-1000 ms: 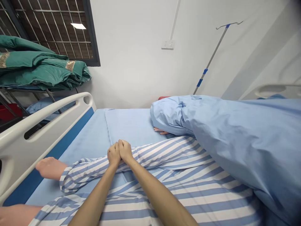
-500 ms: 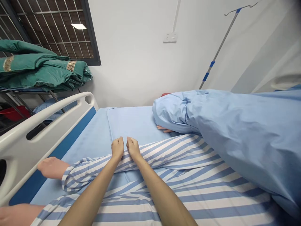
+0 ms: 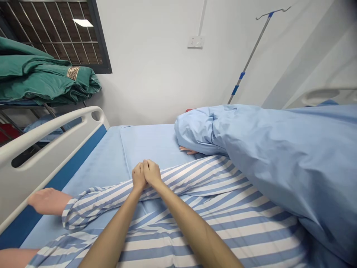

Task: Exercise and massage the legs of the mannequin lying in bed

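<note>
Both my hands are closed and pressed side by side over the far leg of a lying figure in blue-and-white striped trousers. My left hand is curled, knuckles up, by the leg's far edge. My right hand is curled too and touches the left one along its inner side. Their palms are out of sight, so I cannot tell whether cloth is in them. The far foot is bare and points to the bed's end. A light-blue quilt covers the figure's upper part, with fingertips showing under its edge.
A white bed end board stands on the left. Beyond it, folded green bedding lies on a metal rack. An IV pole stands behind the bed near the wall socket. Light-blue sheet spreads beyond the leg.
My two fists have come together, closing the small gap between them. The whole view has shifted slightly, so the bed and wall appear further left.
</note>
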A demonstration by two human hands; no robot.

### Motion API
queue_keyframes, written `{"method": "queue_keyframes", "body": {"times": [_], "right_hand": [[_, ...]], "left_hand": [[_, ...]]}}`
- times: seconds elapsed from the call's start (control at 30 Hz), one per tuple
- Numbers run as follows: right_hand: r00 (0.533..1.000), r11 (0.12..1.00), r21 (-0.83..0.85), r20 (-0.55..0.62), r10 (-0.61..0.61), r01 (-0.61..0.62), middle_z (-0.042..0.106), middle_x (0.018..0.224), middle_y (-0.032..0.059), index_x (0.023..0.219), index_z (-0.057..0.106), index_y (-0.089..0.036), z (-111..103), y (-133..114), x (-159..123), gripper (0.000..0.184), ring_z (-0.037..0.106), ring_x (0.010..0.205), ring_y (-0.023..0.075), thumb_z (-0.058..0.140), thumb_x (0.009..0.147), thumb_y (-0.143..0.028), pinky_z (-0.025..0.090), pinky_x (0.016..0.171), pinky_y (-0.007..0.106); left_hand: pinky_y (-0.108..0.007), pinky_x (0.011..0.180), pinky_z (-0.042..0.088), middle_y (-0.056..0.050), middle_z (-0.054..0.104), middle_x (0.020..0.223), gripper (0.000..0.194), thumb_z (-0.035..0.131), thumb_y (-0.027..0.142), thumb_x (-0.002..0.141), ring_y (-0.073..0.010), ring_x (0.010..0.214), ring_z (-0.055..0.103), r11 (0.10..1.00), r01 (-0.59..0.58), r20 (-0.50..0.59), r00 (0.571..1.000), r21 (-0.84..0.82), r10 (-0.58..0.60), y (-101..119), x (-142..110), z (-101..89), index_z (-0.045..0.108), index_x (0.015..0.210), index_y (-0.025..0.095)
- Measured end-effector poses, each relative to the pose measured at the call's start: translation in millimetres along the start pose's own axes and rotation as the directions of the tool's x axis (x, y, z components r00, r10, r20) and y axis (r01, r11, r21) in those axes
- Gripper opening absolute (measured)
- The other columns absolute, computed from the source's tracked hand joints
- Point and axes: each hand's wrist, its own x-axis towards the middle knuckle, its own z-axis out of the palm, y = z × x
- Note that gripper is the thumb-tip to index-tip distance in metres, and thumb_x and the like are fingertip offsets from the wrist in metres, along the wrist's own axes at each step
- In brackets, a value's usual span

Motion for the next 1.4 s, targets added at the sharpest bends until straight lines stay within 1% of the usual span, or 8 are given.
{"method": "queue_keyframes", "body": {"times": [0.1,0.23,0.5,0.67,0.8,0.93,1.13,1.4], "right_hand": [[0.985,0.966,-0.205,0.099,-0.140,0.158,0.053,0.058,0.0016,0.064,0.051,-0.019,-16,2,1,0.032,0.043,0.055,0.0132,0.036,0.088,-0.033,0.026,0.056,0.026],[0.979,0.958,-0.224,0.132,-0.155,0.182,0.054,0.060,0.0015,0.066,0.053,-0.019,-26,23,-1,0.033,0.044,0.056,0.0123,0.034,0.090,-0.031,0.025,0.056,0.026],[0.996,0.983,0.163,0.016,-0.092,0.088,0.042,0.050,-0.0037,0.054,0.041,-0.018,-25,35,8,0.039,0.038,0.051,0.0096,0.032,0.088,-0.036,0.028,0.052,0.022],[0.998,0.909,0.416,-0.037,0.043,-0.024,0.037,0.048,-0.0046,0.054,0.037,-0.019,-28,39,15,0.037,0.035,0.050,0.0096,0.034,0.084,-0.040,0.029,0.048,0.022],[0.994,0.869,0.492,-0.046,0.095,-0.060,0.032,0.048,-0.0055,0.054,0.033,-0.020,-31,43,16,0.035,0.032,0.049,0.0092,0.038,0.082,-0.040,0.029,0.047,0.021],[0.999,0.924,0.380,-0.022,0.050,-0.038,0.034,0.048,-0.0050,0.054,0.033,-0.020,-35,39,16,0.035,0.034,0.050,0.0098,0.035,0.085,-0.036,0.030,0.049,0.022],[0.978,0.960,-0.190,0.091,-0.189,0.203,0.051,0.057,0.0000,0.062,0.051,-0.019,-57,25,17,0.031,0.041,0.055,0.0122,0.038,0.087,-0.033,0.027,0.057,0.025],[0.993,0.993,0.003,0.021,-0.114,0.114,0.043,0.051,-0.0029,0.055,0.043,-0.019,-62,51,19,0.038,0.038,0.053,0.0101,0.034,0.088,-0.034,0.026,0.053,0.023]], "left_hand": [[-0.023,0.059,0.031,-0.001,0.055,0.062,0.033,0.029,0.033,0.086,-0.0120,0.060,0.046,0.999,-0.030,0.051,0.998,-0.015,0.031,-2,0,0.8,0.049,0.063,0.019],[-0.024,0.058,0.029,0.000,0.052,0.056,0.034,0.033,0.034,0.084,-0.0120,0.058,0.044,0.994,-0.051,0.100,0.994,0.098,0.041,-3,1,0.4,0.045,0.056,0.019],[-0.024,0.053,0.027,0.001,0.048,0.050,0.032,0.038,0.033,0.077,-0.0122,0.054,0.042,0.984,0.013,0.098,0.995,0.175,-0.030,17,14,-2.9,0.044,0.049,0.019],[-0.024,0.052,0.029,0.002,0.045,0.049,0.031,0.037,0.033,0.077,-0.0113,0.052,0.041,0.997,0.062,0.009,0.998,-0.054,-0.062,41,7,19.5,0.044,0.050,0.019],[-0.025,0.055,0.030,-0.001,0.055,0.057,0.032,0.033,0.032,0.079,-0.0126,0.056,0.044,0.996,0.090,-0.018,0.996,0.000,-0.090,41,-3,35.2,0.048,0.054,0.019],[-0.025,0.056,0.030,-0.003,0.059,0.062,0.035,0.031,0.032,0.082,-0.0135,0.059,0.047,0.998,0.058,-0.006,0.998,0.007,-0.058,34,-4,35.9,0.050,0.057,0.019],[-0.024,0.055,0.029,-0.002,0.058,0.060,0.037,0.030,0.037,0.085,-0.0120,0.057,0.045,0.999,0.023,0.033,0.999,-0.037,-0.021,31,-4,34.6,0.051,0.060,0.019],[-0.024,0.055,0.029,0.002,0.045,0.051,0.032,0.034,0.032,0.080,-0.0110,0.054,0.039,0.999,0.033,-0.003,0.999,-0.003,-0.033,41,-6,34.6,0.039,0.051,0.019]]}}
